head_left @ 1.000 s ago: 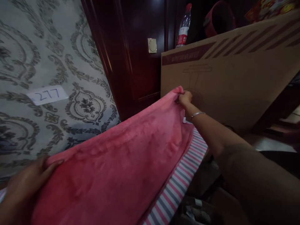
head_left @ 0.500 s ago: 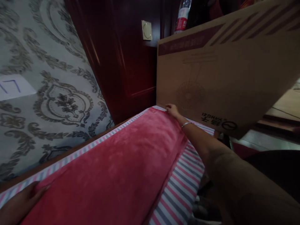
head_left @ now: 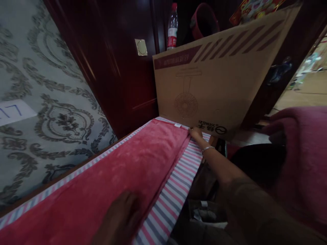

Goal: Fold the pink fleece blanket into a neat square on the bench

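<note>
A pink plush blanket (head_left: 122, 163), folded into a long strip, lies on a striped sheet (head_left: 176, 183) with pink, grey and white bands. At the far right corner of the blanket, my right hand (head_left: 196, 133) has its fingers closed on the edge, and a bracelet circles that wrist. A small white tag (head_left: 178, 125) shows on the far edge beside this hand. My left hand (head_left: 120, 214) is low in the view, over the near part of the blanket. It is dark and smeared, so its fingers are hard to make out.
A large cardboard box (head_left: 212, 88) stands beyond the sheet's far end, with a plastic bottle (head_left: 172, 29) behind its top edge. Patterned wallpaper (head_left: 66, 119) borders the left side. Pink fabric (head_left: 301, 153) and a small open box (head_left: 208, 214) are at right.
My right hand has moved along the far edge to the blanket's right corner, uncovering the tag. My left hand has come from the lower left toward the middle. The view has shifted right.
</note>
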`<state>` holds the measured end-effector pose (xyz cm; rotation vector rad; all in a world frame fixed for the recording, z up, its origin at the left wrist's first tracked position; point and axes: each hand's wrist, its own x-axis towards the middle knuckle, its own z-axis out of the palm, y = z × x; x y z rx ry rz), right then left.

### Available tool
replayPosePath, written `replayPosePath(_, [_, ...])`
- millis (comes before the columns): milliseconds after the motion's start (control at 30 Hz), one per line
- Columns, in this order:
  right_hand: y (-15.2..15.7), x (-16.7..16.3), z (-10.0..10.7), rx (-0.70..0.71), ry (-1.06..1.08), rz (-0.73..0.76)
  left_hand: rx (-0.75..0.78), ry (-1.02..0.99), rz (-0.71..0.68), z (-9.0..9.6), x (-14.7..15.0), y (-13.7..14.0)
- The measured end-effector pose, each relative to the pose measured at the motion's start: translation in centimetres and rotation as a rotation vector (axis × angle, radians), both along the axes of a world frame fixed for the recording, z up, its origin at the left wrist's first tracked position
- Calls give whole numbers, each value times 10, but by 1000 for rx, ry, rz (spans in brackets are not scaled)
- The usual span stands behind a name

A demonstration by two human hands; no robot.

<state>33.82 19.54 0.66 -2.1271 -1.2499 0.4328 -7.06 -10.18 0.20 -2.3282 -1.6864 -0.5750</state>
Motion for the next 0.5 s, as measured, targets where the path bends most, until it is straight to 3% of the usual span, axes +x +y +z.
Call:
replayPosePath(100, [-3, -3, 1, -2, -18, 45, -107, 52, -91, -5, 29, -13])
replayPosePath(300, [-7, -2, 3, -18, -43, 92, -273, 267, 57, 9, 43, -14])
replayPosePath(500, [-5, -2, 6, -27, -34, 132, -153, 399, 7, -9, 33, -17])
